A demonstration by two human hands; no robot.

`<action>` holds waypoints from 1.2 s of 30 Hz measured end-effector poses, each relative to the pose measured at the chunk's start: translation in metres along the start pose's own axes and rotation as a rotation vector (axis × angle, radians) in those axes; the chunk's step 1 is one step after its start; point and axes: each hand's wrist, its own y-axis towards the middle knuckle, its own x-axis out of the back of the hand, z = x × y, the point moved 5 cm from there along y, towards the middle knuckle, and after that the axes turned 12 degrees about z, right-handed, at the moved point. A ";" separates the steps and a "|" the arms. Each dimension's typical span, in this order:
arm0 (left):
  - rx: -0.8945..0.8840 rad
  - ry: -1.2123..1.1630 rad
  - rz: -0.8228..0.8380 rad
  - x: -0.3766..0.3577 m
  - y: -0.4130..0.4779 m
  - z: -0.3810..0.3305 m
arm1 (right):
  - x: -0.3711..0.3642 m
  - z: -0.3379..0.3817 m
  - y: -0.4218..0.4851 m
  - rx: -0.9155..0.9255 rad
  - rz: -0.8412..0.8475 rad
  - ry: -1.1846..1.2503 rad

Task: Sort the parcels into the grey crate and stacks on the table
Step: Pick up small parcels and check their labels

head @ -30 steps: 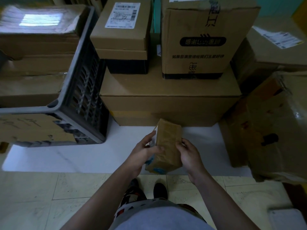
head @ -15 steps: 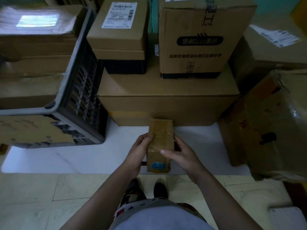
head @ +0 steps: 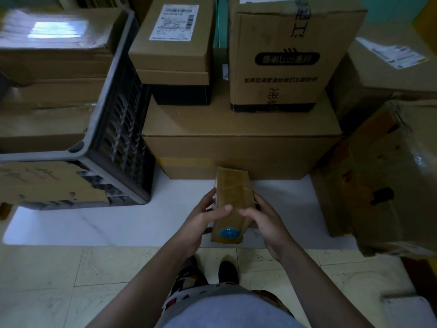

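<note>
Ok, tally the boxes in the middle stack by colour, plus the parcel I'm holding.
Brown cardboard boxes: 3 (wide flat base box, white-labelled box, tall printed box)
Black box beneath the labelled one: 1
Small brown taped parcel, gripped by left hand and right hand: 1
Total: 5

Pale speckled floor tiles (head: 113,268), two dark shoes (head: 228,272) on them, teal wall (head: 387,13) far behind

chinese print on tall carton (head: 283,95), shipping label (head: 173,22) on small box (head: 170,58), both too blurred to read
</note>
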 end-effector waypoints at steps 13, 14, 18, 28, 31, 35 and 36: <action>0.012 -0.071 -0.103 0.004 0.000 0.003 | 0.000 -0.004 -0.001 -0.050 -0.133 0.066; -0.001 -0.060 -0.101 0.004 0.000 0.003 | -0.001 -0.004 -0.001 -0.047 -0.127 0.044; -0.038 -0.077 -0.104 0.001 -0.001 0.000 | -0.001 -0.002 -0.002 -0.015 -0.129 -0.049; -0.116 -0.069 -0.221 -0.002 -0.004 -0.015 | 0.001 0.003 -0.005 0.044 -0.225 0.001; -0.147 -0.062 -0.209 -0.004 -0.003 -0.015 | 0.002 0.001 -0.003 0.043 -0.226 -0.012; -0.175 -0.070 -0.170 -0.006 -0.003 -0.012 | 0.002 0.001 -0.004 0.057 -0.210 -0.002; -0.182 -0.076 -0.172 -0.005 -0.003 -0.012 | 0.002 0.000 -0.004 0.056 -0.209 -0.001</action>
